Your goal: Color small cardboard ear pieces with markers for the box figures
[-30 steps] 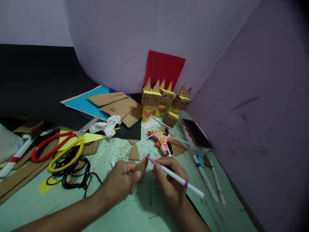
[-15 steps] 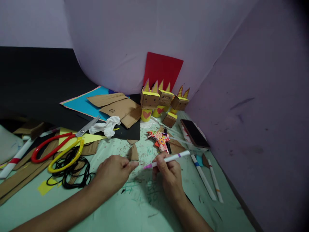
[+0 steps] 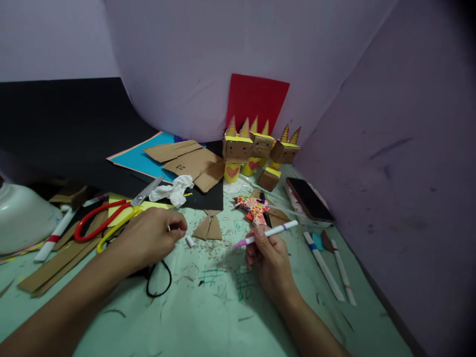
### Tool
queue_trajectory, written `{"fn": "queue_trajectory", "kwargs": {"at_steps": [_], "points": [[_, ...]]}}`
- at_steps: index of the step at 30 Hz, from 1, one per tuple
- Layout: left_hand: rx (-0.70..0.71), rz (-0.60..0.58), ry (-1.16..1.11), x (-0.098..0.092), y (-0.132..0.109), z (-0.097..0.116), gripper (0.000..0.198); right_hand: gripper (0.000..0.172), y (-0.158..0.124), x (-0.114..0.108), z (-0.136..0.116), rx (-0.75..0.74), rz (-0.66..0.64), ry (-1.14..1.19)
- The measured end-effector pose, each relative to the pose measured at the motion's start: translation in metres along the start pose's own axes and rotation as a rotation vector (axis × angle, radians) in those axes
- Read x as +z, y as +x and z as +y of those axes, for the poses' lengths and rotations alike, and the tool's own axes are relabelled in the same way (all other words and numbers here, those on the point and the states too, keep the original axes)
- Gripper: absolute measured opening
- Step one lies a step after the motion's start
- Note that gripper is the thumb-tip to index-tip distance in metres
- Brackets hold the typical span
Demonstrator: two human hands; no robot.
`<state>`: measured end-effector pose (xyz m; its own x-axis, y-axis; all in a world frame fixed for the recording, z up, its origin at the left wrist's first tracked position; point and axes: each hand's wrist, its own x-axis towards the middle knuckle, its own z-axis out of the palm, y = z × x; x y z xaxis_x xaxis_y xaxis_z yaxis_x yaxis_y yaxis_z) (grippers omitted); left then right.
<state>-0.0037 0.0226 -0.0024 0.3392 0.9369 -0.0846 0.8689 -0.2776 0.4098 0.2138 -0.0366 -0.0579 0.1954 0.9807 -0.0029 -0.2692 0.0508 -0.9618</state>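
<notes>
My right hand point(image 3: 273, 255) is closed around a white marker point(image 3: 277, 229), whose uncapped purple tip points left above the table. My left hand point(image 3: 158, 235) hovers with loosely curled fingers, a small gap between thumb and forefinger and nothing visible in them. Just right of its fingertips lies a small white cap point(image 3: 190, 241) on the green tabletop. Small cut cardboard pieces point(image 3: 213, 230) lie beyond the cap, between my hands. Scissors point(image 3: 122, 213) with red and yellow handles are partly hidden behind my left hand. Black cord point(image 3: 169, 283) loops out beneath my left forearm.
Box-headed cardboard figures point(image 3: 238, 148) with yellow horns stand at the back before a red sheet point(image 3: 256, 101). A phone point(image 3: 308, 198) and capped markers point(image 3: 325, 267) lie at right. Crumpled tissue point(image 3: 176, 191), cardboard sheets point(image 3: 193, 161) and a white bottle point(image 3: 28, 218) are at left.
My left hand has moved left, away from the cardboard pieces, and the white cap now shows on the table. My right hand still holds the marker. The view has shifted slightly.
</notes>
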Motion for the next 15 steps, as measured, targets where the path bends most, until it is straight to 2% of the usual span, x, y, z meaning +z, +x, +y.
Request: {"fn": "queue_trajectory", "kwargs": {"at_steps": [3, 7, 9, 11, 15], "points": [[0.086, -0.087, 0.132, 0.008, 0.002, 0.001, 0.023, 0.037, 0.000, 0.001, 0.000, 0.003, -0.010, -0.030], [0.173, -0.121, 0.252, 0.017, 0.002, 0.009, 0.022, 0.037, 0.000, 0.002, 0.001, 0.016, -0.020, -0.041], [0.197, -0.097, 0.146, 0.017, 0.002, 0.013, 0.020, 0.038, -0.001, 0.003, 0.002, 0.011, -0.019, -0.039], [0.196, -0.086, -0.073, 0.017, 0.001, 0.017, 0.019, 0.037, -0.001, 0.004, 0.002, -0.010, -0.014, -0.047], [0.077, -0.141, -0.481, 0.025, -0.006, 0.029, 0.019, 0.035, -0.004, 0.006, 0.001, -0.100, -0.024, -0.124]]}}
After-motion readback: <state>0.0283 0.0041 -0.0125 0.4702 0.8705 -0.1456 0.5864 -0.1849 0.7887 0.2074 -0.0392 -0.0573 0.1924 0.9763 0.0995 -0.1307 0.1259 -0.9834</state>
